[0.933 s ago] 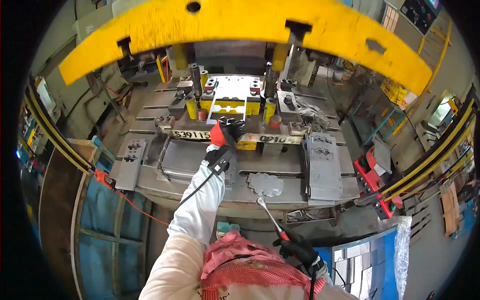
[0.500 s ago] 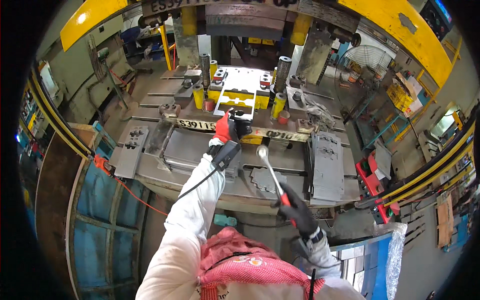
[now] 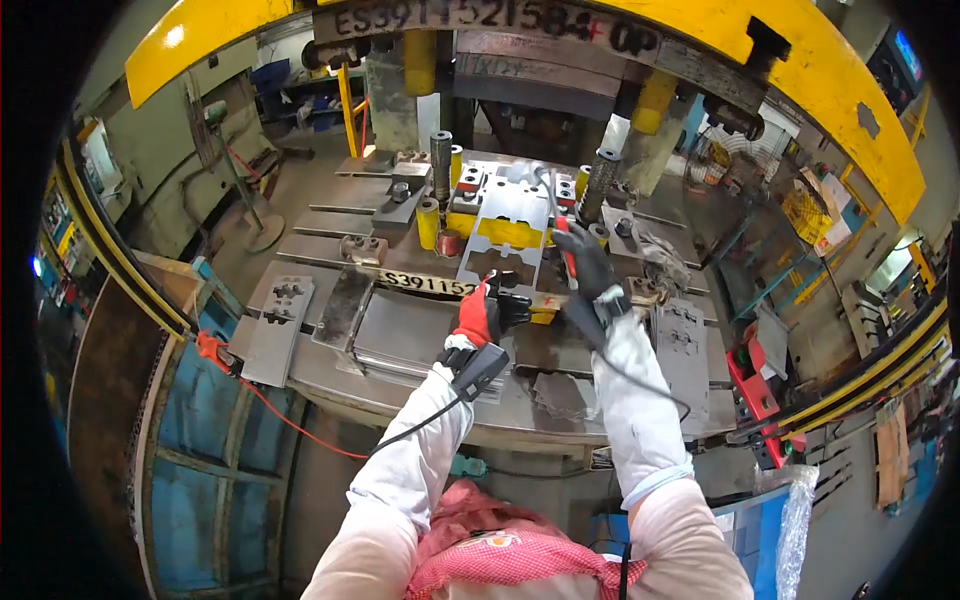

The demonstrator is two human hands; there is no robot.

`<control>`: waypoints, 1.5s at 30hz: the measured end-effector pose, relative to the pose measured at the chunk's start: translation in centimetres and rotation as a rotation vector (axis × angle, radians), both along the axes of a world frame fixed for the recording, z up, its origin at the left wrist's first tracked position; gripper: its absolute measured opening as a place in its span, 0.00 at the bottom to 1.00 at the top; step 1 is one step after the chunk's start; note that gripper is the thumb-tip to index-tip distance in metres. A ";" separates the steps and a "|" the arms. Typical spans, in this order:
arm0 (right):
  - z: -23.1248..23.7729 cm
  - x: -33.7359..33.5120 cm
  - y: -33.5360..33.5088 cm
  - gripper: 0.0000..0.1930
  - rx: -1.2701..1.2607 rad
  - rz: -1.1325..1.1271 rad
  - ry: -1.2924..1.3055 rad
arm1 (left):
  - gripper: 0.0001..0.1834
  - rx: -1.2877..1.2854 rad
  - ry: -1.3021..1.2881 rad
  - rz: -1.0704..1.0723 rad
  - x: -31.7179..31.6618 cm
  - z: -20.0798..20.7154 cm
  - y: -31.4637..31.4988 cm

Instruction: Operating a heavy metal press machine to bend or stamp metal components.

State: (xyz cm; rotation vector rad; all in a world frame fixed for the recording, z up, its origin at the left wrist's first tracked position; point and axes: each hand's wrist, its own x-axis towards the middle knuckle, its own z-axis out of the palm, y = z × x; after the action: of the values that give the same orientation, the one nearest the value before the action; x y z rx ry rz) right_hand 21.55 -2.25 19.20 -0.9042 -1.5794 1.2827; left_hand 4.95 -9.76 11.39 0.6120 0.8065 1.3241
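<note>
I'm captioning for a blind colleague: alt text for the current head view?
Black-gloved right hand holds a red-handled silver wrench near a flat grey cutout metal sheet on a yellow-framed press; red-and-black-gloved left hand is at the sheet's near end. Grey metal plates lie nearby.

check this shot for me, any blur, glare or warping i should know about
Head view: the wrench and right hand look smeared, the left hand crisper; a bright glare spot sits on the left part of the yellow beam; fisheye distortion seems to bow that beam, and the corners go black.
</note>
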 end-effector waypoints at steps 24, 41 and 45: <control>-19.5 12.1 -28.9 0.24 -0.659 -0.282 0.119 | 0.24 0.053 -0.016 0.327 -23.2 -6.9 -27.5; -10.7 1.1 -20.8 0.24 -0.244 -0.129 -0.055 | 0.23 0.033 0.619 1.744 -39.4 2.4 -48.2; -9.7 -1.1 -22.8 0.25 -0.303 -0.024 0.057 | 0.23 0.351 0.721 1.980 -48.3 10.4 -46.8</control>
State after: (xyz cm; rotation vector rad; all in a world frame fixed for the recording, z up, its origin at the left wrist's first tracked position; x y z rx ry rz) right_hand 20.48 -25.02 9.54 -1.0588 -1.3472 1.5442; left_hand -43.32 -56.53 21.84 0.4358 1.9934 3.1446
